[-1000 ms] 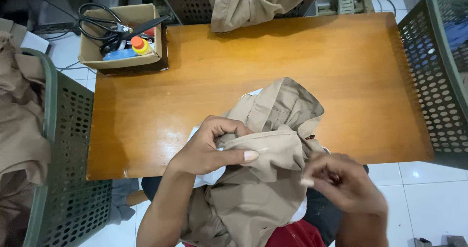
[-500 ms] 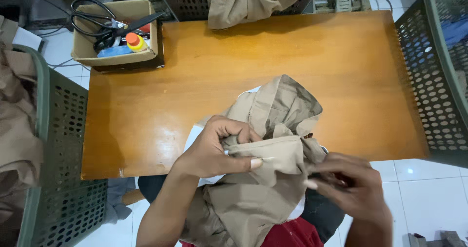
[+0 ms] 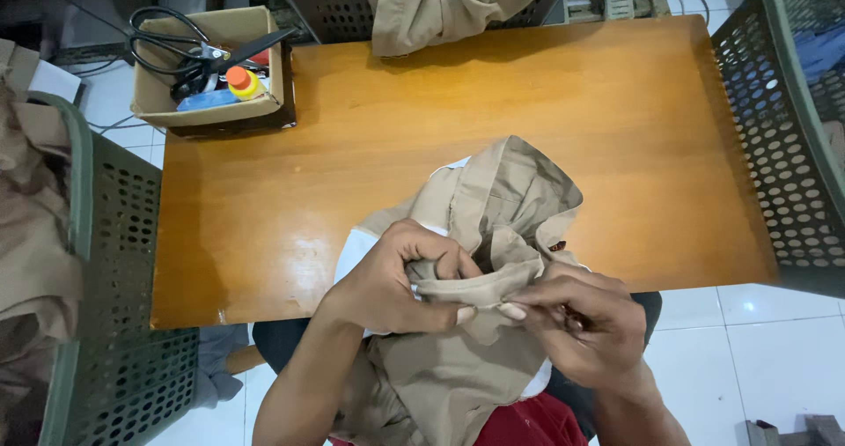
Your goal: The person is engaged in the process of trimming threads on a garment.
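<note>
A crumpled khaki garment [image 3: 506,204] with a white lining lies over the near edge of the wooden table [image 3: 370,138] and hangs down into my lap. My left hand [image 3: 396,279] pinches a folded edge of the cloth between thumb and fingers. My right hand [image 3: 585,323] grips the same fold from the right, its fingertips almost touching my left thumb. Both hands hold the fabric just in front of the table's edge.
A cardboard box [image 3: 211,63] with black scissors, cables and an orange-capped bottle sits at the table's far left corner. More khaki cloth [image 3: 440,6] drapes over the far edge. A green perforated basket [image 3: 114,261] holding brown cloth stands left; a dark perforated basket [image 3: 783,147] stands right.
My right hand has moved left and up to meet my left hand on the fold. The garment's bunched top has shifted slightly as the fold was pulled tighter.
</note>
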